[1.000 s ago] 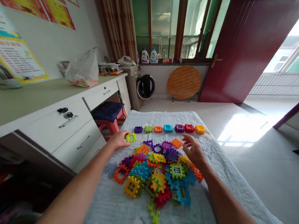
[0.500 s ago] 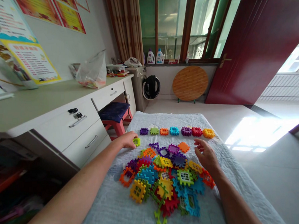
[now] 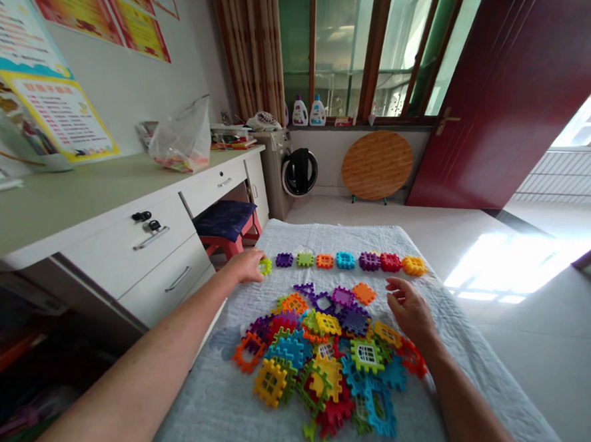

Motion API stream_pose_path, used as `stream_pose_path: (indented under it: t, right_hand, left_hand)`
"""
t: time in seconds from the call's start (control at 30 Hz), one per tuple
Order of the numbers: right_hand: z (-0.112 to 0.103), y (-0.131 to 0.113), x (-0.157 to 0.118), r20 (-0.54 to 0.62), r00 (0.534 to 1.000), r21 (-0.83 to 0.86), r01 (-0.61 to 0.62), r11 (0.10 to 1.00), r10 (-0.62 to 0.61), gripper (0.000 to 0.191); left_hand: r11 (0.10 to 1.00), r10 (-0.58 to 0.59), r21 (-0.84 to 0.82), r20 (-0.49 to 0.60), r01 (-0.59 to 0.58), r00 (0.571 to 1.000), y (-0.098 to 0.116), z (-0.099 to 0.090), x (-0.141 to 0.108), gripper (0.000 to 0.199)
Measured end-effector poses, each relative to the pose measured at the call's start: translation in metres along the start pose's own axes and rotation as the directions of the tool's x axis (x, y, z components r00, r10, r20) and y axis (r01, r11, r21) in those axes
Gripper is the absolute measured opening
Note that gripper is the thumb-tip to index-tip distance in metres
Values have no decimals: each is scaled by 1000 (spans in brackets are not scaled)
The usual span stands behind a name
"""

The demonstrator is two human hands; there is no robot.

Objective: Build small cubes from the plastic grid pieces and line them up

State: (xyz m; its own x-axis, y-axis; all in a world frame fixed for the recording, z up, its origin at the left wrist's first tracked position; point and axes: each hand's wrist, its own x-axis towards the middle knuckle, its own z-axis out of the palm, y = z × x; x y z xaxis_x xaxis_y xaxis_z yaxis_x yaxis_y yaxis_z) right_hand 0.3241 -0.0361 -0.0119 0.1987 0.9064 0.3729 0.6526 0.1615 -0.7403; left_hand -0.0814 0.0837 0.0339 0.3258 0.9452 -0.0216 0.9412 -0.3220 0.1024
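My left hand point(image 3: 249, 265) grips a yellow-green block point(image 3: 265, 266) at the left end of a row across the cloth. Beside it in the row lie a dark purple block point(image 3: 284, 259), a light green block point(image 3: 305, 259), an orange block point(image 3: 324, 260), a blue block point(image 3: 344, 260), a purple block point(image 3: 369, 261), a red block point(image 3: 391, 262) and a yellow block point(image 3: 414, 265). My right hand point(image 3: 409, 307) is held with fingers apart, holding nothing, right of an orange piece point(image 3: 364, 293). Between my arms spreads a heap of colourful notched pieces point(image 3: 328, 352).
A pale blue cloth point(image 3: 211, 399) covers the table. On the left is a white desk point(image 3: 98, 193) with a plastic bag point(image 3: 183, 138) on it. A stool point(image 3: 227, 222) stands between desk and table. Behind are a washing machine point(image 3: 273, 169) and a round wooden board point(image 3: 377, 164).
My left hand has moved away from me with the yellow-green block, up to the left end of the row. My right hand has barely moved.
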Motion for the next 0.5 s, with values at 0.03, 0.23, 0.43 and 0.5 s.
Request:
stream_pose_path:
  t: [0.03, 0.23, 0.43, 0.5]
  right_hand:
    - [0, -1, 0, 0, 1000, 1, 3, 1000, -3, 33]
    - [-1, -2, 0, 3, 1000, -17, 1, 1000, -1, 33]
    - [0, 1, 0, 6, 1000, -24, -11, 1000, 11, 33]
    - [0, 2, 0, 10, 1000, -25, -13, 1000, 13, 34]
  left_hand:
    - [1000, -18, 12, -20, 18, 1000, -2, -1, 4, 45]
    - [997, -75, 20, -3, 75, 997, -2, -1, 30, 53]
    - [992, -124, -19, 95, 126, 988, -2, 3, 54, 54]
    - [988, -143, -36, 129, 149, 981, -4, 3, 59, 55]
